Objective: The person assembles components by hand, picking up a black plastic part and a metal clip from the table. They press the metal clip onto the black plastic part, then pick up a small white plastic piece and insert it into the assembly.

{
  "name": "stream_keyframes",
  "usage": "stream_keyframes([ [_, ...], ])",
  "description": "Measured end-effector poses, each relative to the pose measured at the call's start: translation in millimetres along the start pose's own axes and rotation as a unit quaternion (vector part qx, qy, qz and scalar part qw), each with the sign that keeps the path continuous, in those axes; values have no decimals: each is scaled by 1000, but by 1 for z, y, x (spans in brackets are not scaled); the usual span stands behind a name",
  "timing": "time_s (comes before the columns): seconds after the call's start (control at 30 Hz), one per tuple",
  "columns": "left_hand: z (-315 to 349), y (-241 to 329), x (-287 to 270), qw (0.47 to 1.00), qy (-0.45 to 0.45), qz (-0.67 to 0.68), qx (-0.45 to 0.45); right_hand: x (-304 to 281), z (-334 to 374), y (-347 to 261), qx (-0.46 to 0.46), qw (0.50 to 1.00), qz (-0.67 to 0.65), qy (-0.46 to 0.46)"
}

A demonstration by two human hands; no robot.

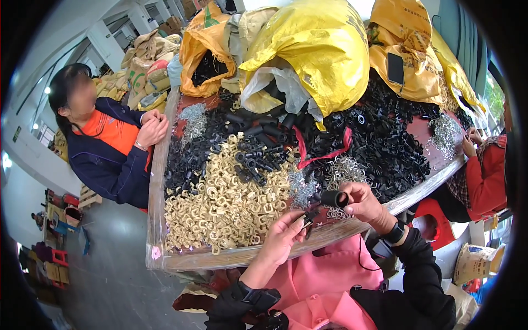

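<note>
My right hand (pixel 364 205) grips a short black plastic tube (pixel 332 198) near the front edge of the table, its open end showing beside my fingertips. Just left of it, my left hand (pixel 280 237) pinches a small dark plastic part (pixel 309 218), whose exact kind I cannot make out. The two pieces are close together. Beyond my left hand spreads a heap of beige plastic clips (pixel 223 198). Small silvery metal pieces (pixel 302 190) and bent metal hooks (pixel 345 170) lie just past my hands. A large pile of black plastic parts (pixel 379 151) covers the right side.
A wooden rim (pixel 242 256) edges the table. Across the back stand a yellow sack (pixel 324 49) and an orange sack (pixel 192 47); a phone (pixel 395 68) rests on another sack. A red strip (pixel 335 154) crosses the parts. One person (pixel 107 148) sits left, another (pixel 487 170) right.
</note>
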State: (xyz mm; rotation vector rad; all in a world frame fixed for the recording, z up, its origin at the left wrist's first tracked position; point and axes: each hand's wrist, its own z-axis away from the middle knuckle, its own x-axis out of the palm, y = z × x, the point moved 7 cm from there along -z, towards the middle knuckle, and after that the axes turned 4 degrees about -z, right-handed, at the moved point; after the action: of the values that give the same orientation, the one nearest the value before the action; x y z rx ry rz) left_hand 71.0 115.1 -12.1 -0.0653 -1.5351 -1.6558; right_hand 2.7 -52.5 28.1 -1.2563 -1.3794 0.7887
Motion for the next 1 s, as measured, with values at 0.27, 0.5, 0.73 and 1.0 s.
stream_keyframes([
  [0.27, 2, -6, 4, 1000, 5, -1, -16, -8, 6, 12, -68, 973, -162, 152],
  [0.5, 2, -14, 2, 999, 33, 21, -35, -16, 9, 39, 82, 845, -466, 251],
  [0.73, 3, -7, 0, 999, 13, 2, -43, -2, 19, 24, 95, 976, -162, 112],
  [1.0, 7, -11, 8, 995, -39, -50, -77, 42, 15, -17, -84, 937, 318, -115],
])
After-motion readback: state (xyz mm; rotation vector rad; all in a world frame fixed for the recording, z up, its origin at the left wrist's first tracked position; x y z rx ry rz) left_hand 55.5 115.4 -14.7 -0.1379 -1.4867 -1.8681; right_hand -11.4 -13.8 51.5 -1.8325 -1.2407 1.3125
